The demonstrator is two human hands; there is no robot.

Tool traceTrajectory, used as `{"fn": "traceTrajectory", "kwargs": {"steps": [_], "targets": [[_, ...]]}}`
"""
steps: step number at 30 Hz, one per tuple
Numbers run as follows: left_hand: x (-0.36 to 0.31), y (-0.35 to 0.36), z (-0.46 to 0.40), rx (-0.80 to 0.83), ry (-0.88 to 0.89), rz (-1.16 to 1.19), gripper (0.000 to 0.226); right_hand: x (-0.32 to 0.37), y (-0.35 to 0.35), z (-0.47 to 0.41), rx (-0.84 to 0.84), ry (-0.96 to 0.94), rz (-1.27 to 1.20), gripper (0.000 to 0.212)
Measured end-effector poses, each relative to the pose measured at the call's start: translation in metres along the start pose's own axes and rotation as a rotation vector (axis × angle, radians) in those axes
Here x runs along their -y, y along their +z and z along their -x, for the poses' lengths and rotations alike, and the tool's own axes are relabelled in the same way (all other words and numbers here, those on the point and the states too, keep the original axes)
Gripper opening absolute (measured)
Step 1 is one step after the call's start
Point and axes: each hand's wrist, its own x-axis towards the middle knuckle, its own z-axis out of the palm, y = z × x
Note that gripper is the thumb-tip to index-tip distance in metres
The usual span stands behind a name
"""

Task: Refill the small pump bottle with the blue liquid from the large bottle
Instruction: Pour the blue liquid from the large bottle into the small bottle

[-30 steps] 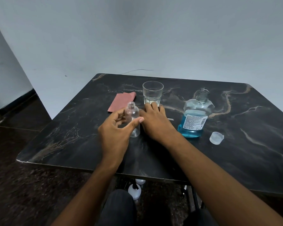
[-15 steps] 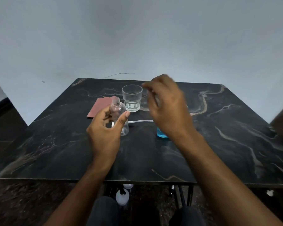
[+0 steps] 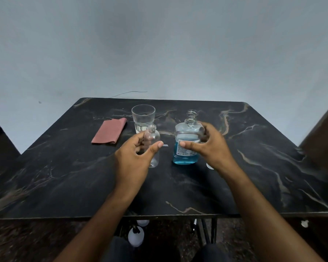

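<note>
black marble-veined table [image 3: 64, 186], plain grey wall [image 3: 159, 44], dark speckled floor [image 3: 27, 241]

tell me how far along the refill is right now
Done: both bottles stand uncapped. In hand: the left hand grips the empty small bottle upright on the table; the right hand is closing round the large bottle, which still stands on the table. Left: pouring the blue liquid and refitting the pump.

The large bottle [image 3: 187, 146] bears a white label, its print unreadable.
</note>
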Motion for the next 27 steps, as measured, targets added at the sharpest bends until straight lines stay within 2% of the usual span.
{"fn": "traceTrajectory", "kwargs": {"steps": [3, 9, 14, 18, 22, 27], "targets": [[-0.002, -0.002, 0.000, 0.058, 0.031, -0.123, 0.046, -0.013, 0.002, -0.001, 0.013, -0.030, -0.089, 0.058], [-0.007, 0.000, -0.003, 0.075, 0.008, -0.166, 0.050, -0.016, 0.009, -0.002, 0.004, -0.098, -0.275, 0.050], [-0.008, 0.003, -0.009, 0.068, 0.028, -0.146, 0.056, -0.010, 0.006, -0.006, -0.112, -0.168, -0.130, 0.049], [-0.009, 0.008, -0.015, 0.071, 0.006, -0.119, 0.061, -0.002, -0.002, -0.007, -0.168, -0.285, 0.153, 0.047], [-0.008, 0.013, -0.019, 0.069, -0.026, -0.072, 0.062, 0.005, -0.008, -0.006, -0.212, -0.382, 0.360, 0.058], [-0.010, 0.017, -0.020, 0.066, -0.004, -0.063, 0.060, 0.006, -0.014, -0.003, -0.230, -0.443, 0.475, 0.056]]}}
